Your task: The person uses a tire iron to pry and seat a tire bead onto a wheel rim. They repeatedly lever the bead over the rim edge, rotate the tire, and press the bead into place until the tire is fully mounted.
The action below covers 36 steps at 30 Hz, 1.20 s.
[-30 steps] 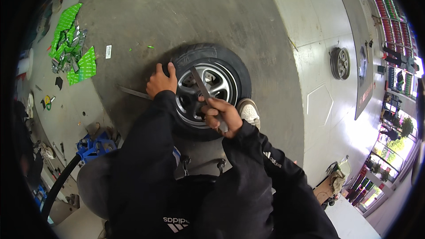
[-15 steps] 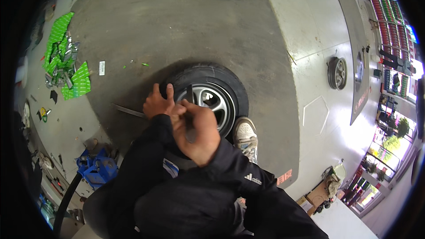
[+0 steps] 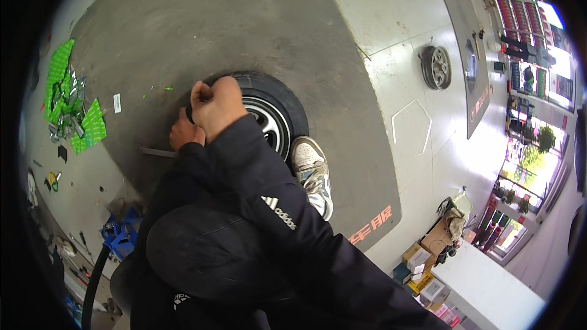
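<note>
Both of your hands work at the left edge of the wheel, which lies flat on the grey mat. Your right hand is clenched in a fist above the tyre's rim; what it grips is hidden inside the fingers. Your left hand sits just below those fingers, curled against the tyre wall, grip unclear. A thin metal bar lies beside the left fingers. Your shoe touches the tyre's right side.
</note>
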Each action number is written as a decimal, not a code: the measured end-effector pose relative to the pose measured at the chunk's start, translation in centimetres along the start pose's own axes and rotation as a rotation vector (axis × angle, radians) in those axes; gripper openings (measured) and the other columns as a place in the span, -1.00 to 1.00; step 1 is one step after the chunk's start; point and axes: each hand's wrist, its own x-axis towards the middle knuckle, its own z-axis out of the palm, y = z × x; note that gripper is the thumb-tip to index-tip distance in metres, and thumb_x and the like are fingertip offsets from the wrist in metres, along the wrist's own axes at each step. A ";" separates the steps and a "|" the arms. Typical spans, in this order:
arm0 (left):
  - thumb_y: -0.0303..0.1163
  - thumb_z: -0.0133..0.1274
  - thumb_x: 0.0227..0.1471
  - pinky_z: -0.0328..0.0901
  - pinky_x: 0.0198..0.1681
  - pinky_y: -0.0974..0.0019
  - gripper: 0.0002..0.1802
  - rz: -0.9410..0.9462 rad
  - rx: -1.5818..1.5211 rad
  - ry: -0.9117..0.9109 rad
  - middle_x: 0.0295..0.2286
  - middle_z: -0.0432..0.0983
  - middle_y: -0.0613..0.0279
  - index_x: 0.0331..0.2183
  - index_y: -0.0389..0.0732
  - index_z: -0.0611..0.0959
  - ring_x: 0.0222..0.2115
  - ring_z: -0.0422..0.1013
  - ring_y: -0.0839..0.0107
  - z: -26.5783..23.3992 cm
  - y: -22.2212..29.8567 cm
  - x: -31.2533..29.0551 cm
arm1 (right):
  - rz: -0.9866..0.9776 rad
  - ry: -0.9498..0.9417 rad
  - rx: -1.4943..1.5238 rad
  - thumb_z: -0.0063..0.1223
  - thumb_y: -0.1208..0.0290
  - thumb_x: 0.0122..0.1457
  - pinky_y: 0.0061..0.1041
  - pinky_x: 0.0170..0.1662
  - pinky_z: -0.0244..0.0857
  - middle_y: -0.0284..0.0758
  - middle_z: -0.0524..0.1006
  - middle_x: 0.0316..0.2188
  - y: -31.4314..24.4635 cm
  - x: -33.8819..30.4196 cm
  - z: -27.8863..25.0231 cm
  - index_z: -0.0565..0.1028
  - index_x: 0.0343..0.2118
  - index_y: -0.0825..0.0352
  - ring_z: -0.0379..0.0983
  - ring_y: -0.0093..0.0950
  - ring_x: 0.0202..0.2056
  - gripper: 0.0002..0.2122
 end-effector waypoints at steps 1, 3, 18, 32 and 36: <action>0.19 0.10 0.08 0.45 -0.13 -0.22 -0.33 -0.024 0.005 -0.039 -0.23 0.66 -0.12 0.09 -0.03 0.58 -0.18 0.57 -0.19 -0.5 0.4 -0.3 | -0.024 0.057 -0.002 -0.09 0.47 0.23 -0.45 -0.26 0.52 -0.12 0.44 -0.22 -0.1 -1.2 1.1 0.41 -0.25 0.52 0.46 -0.33 -0.26 -0.82; 0.19 0.10 0.07 0.45 -0.12 -0.22 -0.33 -0.054 0.024 -0.080 -0.23 0.66 -0.12 0.08 -0.03 0.58 -0.17 0.58 -0.18 -1.2 1.0 -0.2 | -0.024 0.041 -0.045 -0.07 0.48 0.22 -0.45 -0.28 0.50 -0.14 0.45 -0.25 -0.2 -2.4 1.4 0.43 -0.27 0.51 0.46 -0.35 -0.29 -0.83; 0.40 -0.06 0.08 0.43 -0.07 -0.21 -0.14 -0.095 0.082 0.003 -0.20 0.67 -0.12 0.13 -0.08 0.58 -0.13 0.58 -0.16 -1.8 1.0 -0.5 | -1.522 -0.440 -1.844 0.04 0.53 0.19 -0.47 -0.43 0.41 -0.27 0.53 -0.45 -7.5 -1.4 -3.9 0.55 -0.39 0.47 0.47 -0.45 -0.47 -0.89; 0.40 -0.01 0.05 0.46 -0.14 -0.12 -0.16 -0.064 -0.093 -0.001 -0.25 0.67 -0.15 0.10 -0.06 0.60 -0.21 0.60 -0.15 -3.2 0.1 -2.4 | -0.393 -1.001 -1.496 0.10 0.63 0.16 -0.56 -0.46 0.33 -0.30 0.60 -0.49 -10.0 -3.1 -7.4 0.59 -0.22 0.49 0.46 -0.55 -0.55 -0.85; 0.39 0.02 0.03 0.46 -0.19 -0.12 -0.20 -0.019 -0.114 0.065 -0.29 0.68 -0.08 0.09 0.00 0.61 -0.26 0.61 -0.10 -1.8 1.0 -2.3 | -0.330 -0.297 -2.441 0.13 0.61 0.10 -0.55 -0.26 0.44 -0.14 0.61 -0.36 -13.6 -7.5 -10.2 0.41 0.07 0.51 0.61 -0.39 -0.28 -0.57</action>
